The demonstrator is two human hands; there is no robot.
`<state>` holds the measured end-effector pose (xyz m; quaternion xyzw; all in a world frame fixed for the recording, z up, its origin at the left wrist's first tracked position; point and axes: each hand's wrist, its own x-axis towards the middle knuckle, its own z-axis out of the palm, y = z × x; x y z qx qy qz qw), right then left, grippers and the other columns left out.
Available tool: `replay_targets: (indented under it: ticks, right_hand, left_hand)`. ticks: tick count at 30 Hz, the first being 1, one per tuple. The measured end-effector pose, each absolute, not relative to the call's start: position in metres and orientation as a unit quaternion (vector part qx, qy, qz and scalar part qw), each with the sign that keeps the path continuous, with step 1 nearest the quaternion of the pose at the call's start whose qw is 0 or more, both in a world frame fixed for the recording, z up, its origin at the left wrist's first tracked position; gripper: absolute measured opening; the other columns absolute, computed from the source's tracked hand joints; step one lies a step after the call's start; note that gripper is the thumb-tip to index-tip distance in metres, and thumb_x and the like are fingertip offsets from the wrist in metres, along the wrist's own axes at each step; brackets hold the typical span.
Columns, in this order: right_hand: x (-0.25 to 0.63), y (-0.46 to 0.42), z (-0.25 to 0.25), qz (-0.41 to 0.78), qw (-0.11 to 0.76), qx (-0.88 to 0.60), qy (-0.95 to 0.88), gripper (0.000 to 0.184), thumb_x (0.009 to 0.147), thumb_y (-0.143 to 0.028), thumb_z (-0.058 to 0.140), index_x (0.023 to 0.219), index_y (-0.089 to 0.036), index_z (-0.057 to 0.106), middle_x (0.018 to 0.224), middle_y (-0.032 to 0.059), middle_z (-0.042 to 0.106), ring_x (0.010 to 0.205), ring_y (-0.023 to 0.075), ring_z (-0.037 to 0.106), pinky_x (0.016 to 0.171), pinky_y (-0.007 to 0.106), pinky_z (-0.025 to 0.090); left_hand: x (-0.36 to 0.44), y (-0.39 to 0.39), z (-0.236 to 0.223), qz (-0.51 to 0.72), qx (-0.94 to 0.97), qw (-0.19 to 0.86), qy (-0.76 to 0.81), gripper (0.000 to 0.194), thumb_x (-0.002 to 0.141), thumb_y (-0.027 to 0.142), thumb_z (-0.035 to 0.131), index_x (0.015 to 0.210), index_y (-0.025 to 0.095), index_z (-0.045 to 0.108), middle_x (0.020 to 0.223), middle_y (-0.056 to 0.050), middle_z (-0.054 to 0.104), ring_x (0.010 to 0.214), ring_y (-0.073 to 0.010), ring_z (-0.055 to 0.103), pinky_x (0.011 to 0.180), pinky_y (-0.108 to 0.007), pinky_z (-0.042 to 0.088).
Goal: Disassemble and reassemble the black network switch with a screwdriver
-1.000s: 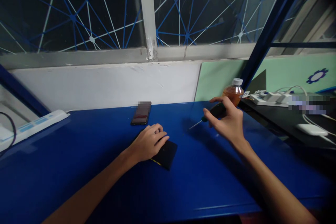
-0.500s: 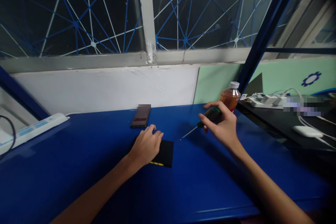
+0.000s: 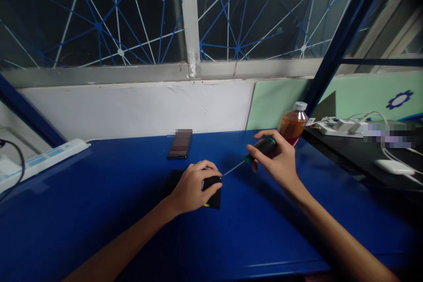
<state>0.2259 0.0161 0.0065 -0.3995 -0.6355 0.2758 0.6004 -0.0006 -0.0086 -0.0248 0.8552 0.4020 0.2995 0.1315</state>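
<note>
While my arms reach out over the blue table (image 3: 99, 211), a white power strip (image 3: 42, 158) lies at its far left edge, with a dark cable looping off beside it. Toward the back edge, near the white wall, a dark phone (image 3: 180, 144) lies flat, well apart from my hands.

Just in front of it, near the middle of the surface, my left hand (image 3: 191, 187) presses down on a flat black device (image 3: 211, 191). My fingers are curled over its top and my thumb pinches its right end, so the hand is clamped on it; I judge this is to keep it from sliding under the tool. A thin yellow mark shows at its near edge.

My right hand (image 3: 280, 163) is wrapped tight around the dark, green-tipped handle of a screwdriver (image 3: 254, 155). The thin shaft slants down and left, and its tip meets the device's right end just beside my left thumb. I cannot tell whether it sits in a screw.

Behind my right hand, at the table's back right corner, stands a capped plastic bottle (image 3: 292, 123), most of it filled with amber liquid. Past the table's right edge, a darker bench carries another white power strip (image 3: 333, 127) and white cables.
</note>
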Motion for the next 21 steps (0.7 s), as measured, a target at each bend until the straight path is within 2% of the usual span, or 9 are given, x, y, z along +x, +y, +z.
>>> replay_targets:
  ticks: [5,14,21]
  right_hand:
    - [0.2220,0.0147,0.0039,0.281,0.596,-0.397,-0.639,0.028,0.075,-0.031,0.070,0.094,-0.023,0.052,0.055,-0.0069,0.058,0.034,0.0136,0.057,0.033,0.025,0.045]
    - [0.2219,0.0133,0.0054,0.258,0.601,-0.407,-0.638,0.026,0.075,-0.031,0.070,0.093,-0.023,0.052,0.057,-0.0060,0.059,0.035,0.0135,0.057,0.034,0.026,0.046]
    - [0.2192,0.0104,0.0042,0.262,0.584,-0.402,-0.655,0.026,0.075,-0.031,0.069,0.094,-0.025,0.052,0.059,-0.0056,0.058,0.036,0.0146,0.057,0.036,0.029,0.048]
  left_hand:
    - [-0.0017,-0.0047,-0.0290,0.331,0.845,0.140,0.395,0.011,0.085,0.029,0.062,0.089,0.021,0.069,0.100,-0.006,0.064,0.090,-0.0198,0.061,0.080,-0.038,0.047]
    - [-0.0017,-0.0033,-0.0307,0.326,0.854,0.113,0.390,0.010,0.088,0.024,0.058,0.088,0.021,0.068,0.097,-0.005,0.064,0.090,-0.0197,0.060,0.080,-0.040,0.045]
    - [-0.0022,-0.0030,-0.0329,0.320,0.853,0.106,0.399,0.006,0.083,0.018,0.063,0.087,0.021,0.067,0.094,-0.003,0.064,0.088,-0.0191,0.060,0.079,-0.038,0.045]
